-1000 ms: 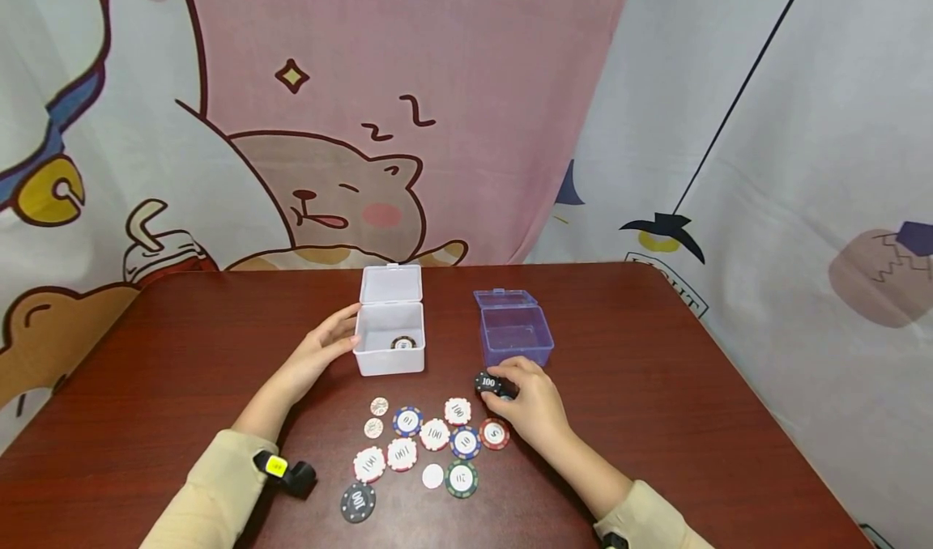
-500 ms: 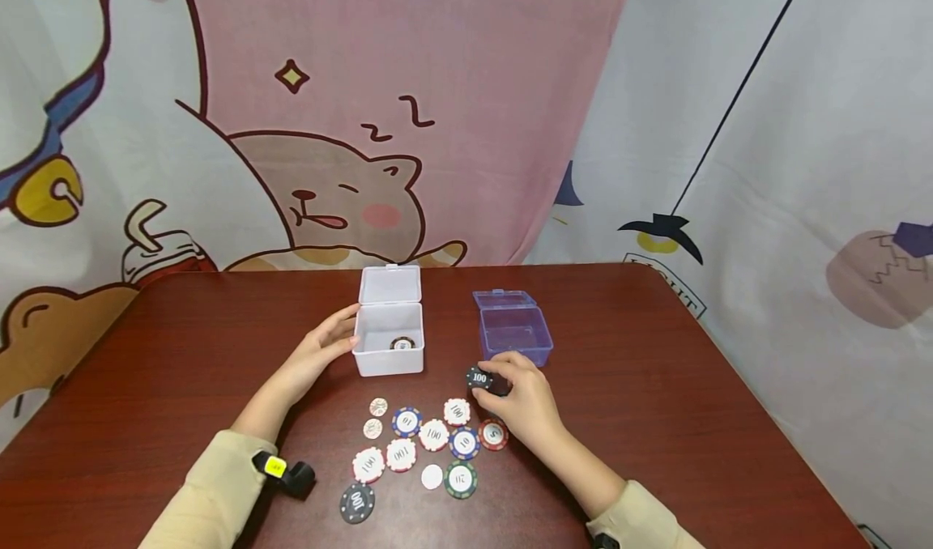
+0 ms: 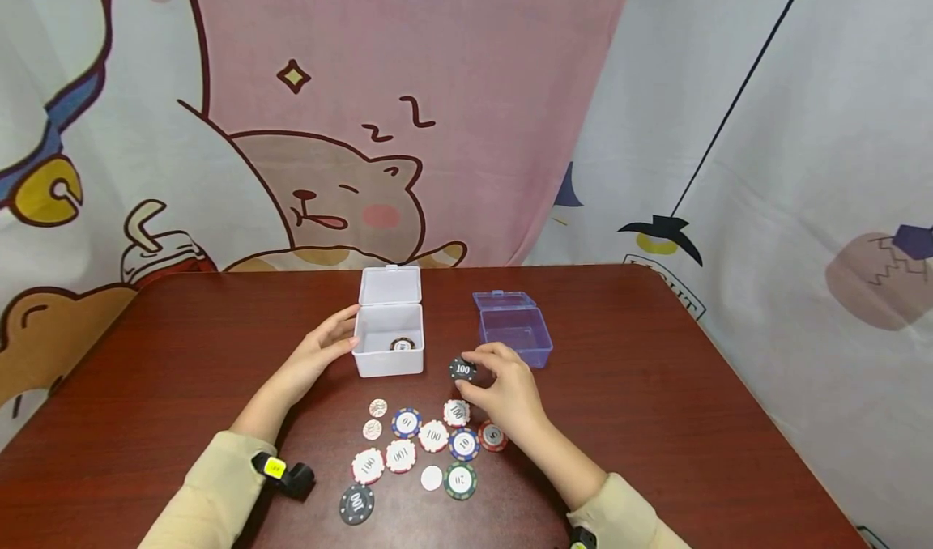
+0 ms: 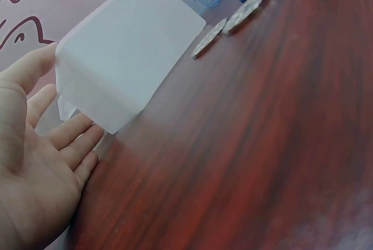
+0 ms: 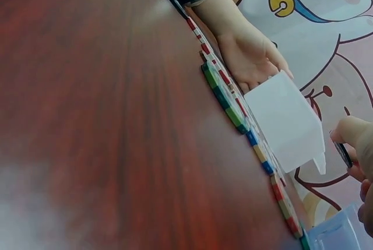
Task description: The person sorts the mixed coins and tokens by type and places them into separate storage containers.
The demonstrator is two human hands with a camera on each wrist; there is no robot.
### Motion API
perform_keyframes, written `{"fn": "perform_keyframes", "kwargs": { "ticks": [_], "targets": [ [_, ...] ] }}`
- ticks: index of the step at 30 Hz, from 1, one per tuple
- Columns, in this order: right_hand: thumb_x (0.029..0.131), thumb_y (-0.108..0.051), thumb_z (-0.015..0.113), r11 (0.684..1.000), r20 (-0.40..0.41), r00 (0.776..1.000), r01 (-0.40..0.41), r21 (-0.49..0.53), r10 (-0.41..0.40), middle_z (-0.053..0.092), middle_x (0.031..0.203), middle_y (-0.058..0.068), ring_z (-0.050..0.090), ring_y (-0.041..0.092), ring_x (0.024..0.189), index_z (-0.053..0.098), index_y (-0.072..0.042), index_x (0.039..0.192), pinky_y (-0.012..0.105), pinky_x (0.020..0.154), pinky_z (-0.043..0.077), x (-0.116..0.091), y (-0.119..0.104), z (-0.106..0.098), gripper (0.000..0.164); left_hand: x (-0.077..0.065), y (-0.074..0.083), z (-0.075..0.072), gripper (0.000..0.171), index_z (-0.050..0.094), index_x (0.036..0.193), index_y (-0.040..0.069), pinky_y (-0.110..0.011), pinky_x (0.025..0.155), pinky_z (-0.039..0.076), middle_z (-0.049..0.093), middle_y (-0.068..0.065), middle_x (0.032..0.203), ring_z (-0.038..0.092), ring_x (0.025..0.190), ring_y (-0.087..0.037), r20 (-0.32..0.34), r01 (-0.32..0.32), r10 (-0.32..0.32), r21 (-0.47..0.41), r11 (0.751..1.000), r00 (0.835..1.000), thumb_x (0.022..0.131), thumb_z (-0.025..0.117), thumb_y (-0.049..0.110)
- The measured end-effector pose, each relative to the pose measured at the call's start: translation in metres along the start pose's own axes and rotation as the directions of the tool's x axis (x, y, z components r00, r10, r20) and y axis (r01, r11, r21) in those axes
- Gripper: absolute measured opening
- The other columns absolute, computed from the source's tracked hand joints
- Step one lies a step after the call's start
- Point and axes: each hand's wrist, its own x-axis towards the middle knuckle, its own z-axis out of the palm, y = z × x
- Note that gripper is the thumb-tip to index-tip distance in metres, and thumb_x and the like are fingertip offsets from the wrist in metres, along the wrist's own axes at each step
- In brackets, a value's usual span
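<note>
My right hand (image 3: 504, 383) pinches a black poker chip (image 3: 462, 368) marked 100 between thumb and fingers, above the table just in front of the purple box. In the right wrist view that chip (image 5: 341, 153) shows edge-on. My left hand (image 3: 321, 351) rests against the left side of the white plastic box (image 3: 389, 363), its fingers fairly straight. In the left wrist view the thumb side of the left hand (image 4: 41, 162) meets the box's upper edge and other fingertips lie at its lower corner. One dark-rimmed chip (image 3: 402, 344) lies inside this box, whose lid stands raised.
A purple translucent box (image 3: 541, 353), lid raised, stands right of the white one. Several chips lie in front: white-and-red chips (image 3: 368, 466), blue ones (image 3: 406, 423), a green one (image 3: 460, 480), a red one (image 3: 492, 436), a black one (image 3: 356, 504), and small pale discs (image 3: 372, 429).
My right hand has carried the black chip leftward and slightly up, from in front of the purple box toward the white box. My left hand has stayed at the white box.
</note>
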Motion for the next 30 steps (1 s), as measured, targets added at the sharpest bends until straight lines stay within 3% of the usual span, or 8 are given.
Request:
{"fn": "perform_keyframes", "kwargs": {
  "ticks": [3,8,16,23,30],
  "targets": [
    [0.068,-0.011,0.084,1.000,-0.004,1.000,0.016,0.006,-0.016,0.064,0.097,-0.001,0.059,0.018,0.094,0.075,-0.008,0.102,0.036,0.078,0.047,0.004,-0.002,0.003,0.036,0.000,0.001,0.000,0.059,0.032,0.149,0.011,-0.039,0.099,0.033,0.041,-0.023,0.143,0.038,0.129,-0.035,0.001,-0.001,0.001,-0.002,1.000,1.000,0.096,0.057,0.016],
    [0.067,-0.011,0.084,0.999,-0.007,0.999,0.035,0.021,-0.035,0.065,0.098,0.001,0.060,0.020,0.094,0.074,-0.007,0.102,0.038,0.078,0.047,0.010,-0.004,0.006,0.036,0.000,0.001,0.001,0.059,0.032,0.149,0.011,-0.049,0.101,0.029,0.040,-0.023,0.143,0.038,0.129,-0.036,0.001,-0.002,0.002,-0.003,1.000,1.000,0.096,0.057,0.016],
    [0.068,-0.012,0.085,0.999,0.005,1.000,0.019,0.048,-0.019,0.064,0.100,0.003,0.059,0.020,0.096,0.074,-0.006,0.103,0.037,0.078,0.047,0.020,-0.008,0.012,0.037,0.000,0.001,0.001,0.060,0.032,0.149,0.010,-0.041,0.099,0.033,0.040,-0.023,0.143,0.038,0.129,-0.035,-0.003,0.004,-0.004,-0.001,1.000,1.000,0.095,0.058,0.016],
    [0.068,-0.010,0.084,0.994,-0.001,0.999,0.035,0.101,-0.035,0.064,0.098,0.003,0.059,0.021,0.091,0.074,-0.004,0.103,0.033,0.070,0.045,0.031,-0.011,0.019,0.037,0.000,0.001,0.001,0.059,0.032,0.149,0.011,-0.052,0.102,0.027,0.039,-0.023,0.144,0.036,0.130,-0.036,-0.001,0.001,-0.001,-0.013,1.000,1.000,0.096,0.057,0.016],
    [0.069,-0.011,0.083,0.992,0.010,1.000,0.028,0.121,-0.030,0.064,0.099,0.004,0.060,0.024,0.087,0.074,-0.005,0.103,0.032,0.068,0.044,0.040,-0.014,0.024,0.036,0.000,0.001,0.001,0.059,0.031,0.149,0.010,-0.055,0.102,0.025,0.039,-0.025,0.143,0.036,0.130,-0.037,0.002,-0.005,0.005,-0.013,1.000,1.000,0.096,0.056,0.015]
  ]
}}
